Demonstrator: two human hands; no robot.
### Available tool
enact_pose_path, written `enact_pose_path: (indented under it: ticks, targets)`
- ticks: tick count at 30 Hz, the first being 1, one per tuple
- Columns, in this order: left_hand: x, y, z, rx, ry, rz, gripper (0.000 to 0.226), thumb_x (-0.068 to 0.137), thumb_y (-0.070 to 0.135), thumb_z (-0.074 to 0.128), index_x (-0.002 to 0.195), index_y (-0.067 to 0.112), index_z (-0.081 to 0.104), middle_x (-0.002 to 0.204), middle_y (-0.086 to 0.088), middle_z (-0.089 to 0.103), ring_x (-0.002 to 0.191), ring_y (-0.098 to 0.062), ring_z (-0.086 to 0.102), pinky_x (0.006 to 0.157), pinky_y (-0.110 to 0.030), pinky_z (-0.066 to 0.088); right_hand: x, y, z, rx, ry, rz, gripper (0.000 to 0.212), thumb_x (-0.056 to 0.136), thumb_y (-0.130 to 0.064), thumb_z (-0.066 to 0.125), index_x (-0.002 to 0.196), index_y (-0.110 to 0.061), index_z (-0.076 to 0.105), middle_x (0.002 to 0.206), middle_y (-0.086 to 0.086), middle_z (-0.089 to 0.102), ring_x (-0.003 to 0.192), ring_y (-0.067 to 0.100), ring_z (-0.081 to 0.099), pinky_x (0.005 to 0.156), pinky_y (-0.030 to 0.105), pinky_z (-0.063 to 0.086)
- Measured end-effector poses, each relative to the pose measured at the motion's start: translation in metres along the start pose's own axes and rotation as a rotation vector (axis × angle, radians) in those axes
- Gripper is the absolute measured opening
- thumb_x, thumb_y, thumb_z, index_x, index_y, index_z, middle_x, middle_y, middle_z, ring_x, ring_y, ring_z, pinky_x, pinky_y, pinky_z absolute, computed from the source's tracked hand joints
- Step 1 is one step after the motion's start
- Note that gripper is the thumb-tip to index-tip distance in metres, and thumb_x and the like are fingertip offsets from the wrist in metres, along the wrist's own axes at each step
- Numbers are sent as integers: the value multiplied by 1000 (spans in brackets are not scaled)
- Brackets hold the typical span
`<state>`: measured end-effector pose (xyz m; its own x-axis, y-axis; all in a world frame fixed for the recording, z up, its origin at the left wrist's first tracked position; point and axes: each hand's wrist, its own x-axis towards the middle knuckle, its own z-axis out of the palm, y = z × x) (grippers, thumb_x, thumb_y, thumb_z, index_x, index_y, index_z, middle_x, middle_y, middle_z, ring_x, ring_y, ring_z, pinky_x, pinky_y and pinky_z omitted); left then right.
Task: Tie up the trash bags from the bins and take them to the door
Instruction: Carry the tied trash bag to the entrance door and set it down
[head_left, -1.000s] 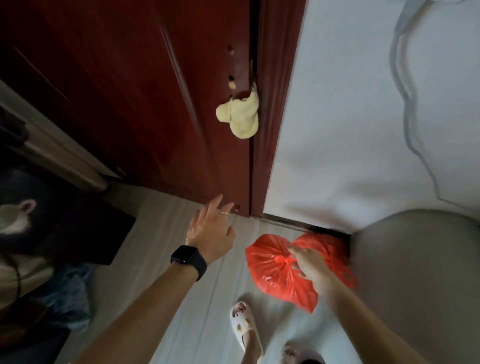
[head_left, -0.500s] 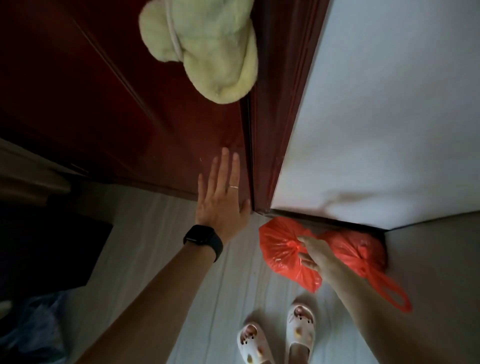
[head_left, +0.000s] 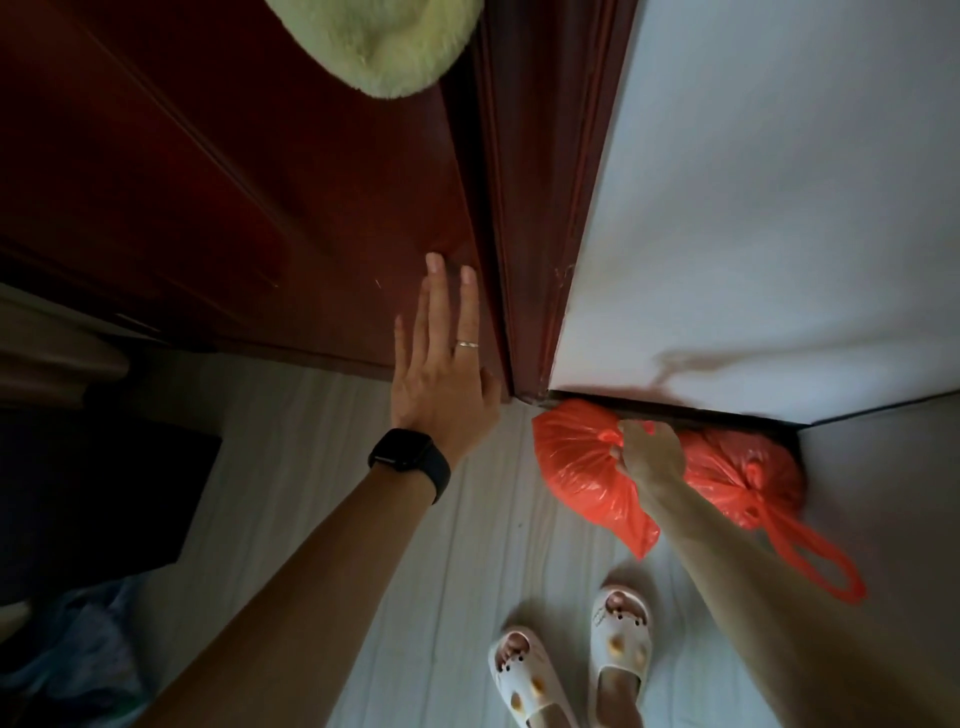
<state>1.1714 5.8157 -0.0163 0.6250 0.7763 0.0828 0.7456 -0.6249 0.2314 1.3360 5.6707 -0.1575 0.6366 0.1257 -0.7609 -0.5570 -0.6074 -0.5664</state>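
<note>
Left hand (head_left: 441, 384) is being held flat, fingers straight, against the lower part of the dark red door (head_left: 234, 182). The knotted top of a red trash bag (head_left: 576, 462) is being gripped by the right hand (head_left: 649, 454) at the floor (head_left: 415, 571) edge under the white wall (head_left: 779, 208), just beside the door frame (head_left: 530, 234). A second tied red bag (head_left: 727, 478) is being seen just beside it, in the floor corner

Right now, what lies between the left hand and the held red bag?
Head view: only the door frame's foot and a strip of pale floor separate the left hand from the held red bag.
</note>
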Motion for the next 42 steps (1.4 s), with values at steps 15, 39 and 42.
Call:
enact_pose_path:
  ticks: [15, 39, 42]
  targets:
    - [-2, -3, 6, -6, -16, 26, 108, 76, 17, 68, 157, 17, -4, 159, -5, -28, 149, -32, 16, 119, -54, 21, -3, 19, -3, -157, -185, 165, 12, 97, -14, 50, 92, -13, 60, 80, 2, 62, 67, 17, 67, 60, 27, 45]
    - [-123, -12, -314, -193, -566, -343, 54, 96, 39, 38, 150, 32, 34, 155, 1, 39, 139, -23, 41, 116, -42, 32, -447, -193, -87, -757, -367, -1280, 16, 90, -21, 64, 103, -25, 73, 101, -7, 74, 94, 18, 61, 89, 28, 45]
    - [-173, -18, -372, -195, -427, -402, 51, 94, 41, 36, 145, 37, 39, 147, 6, 50, 129, -20, 52, 109, -38, 41, -513, -204, -91, -711, -446, -1447, 15, 91, -21, 65, 102, -25, 74, 102, -12, 73, 94, 3, 53, 87, 14, 35]
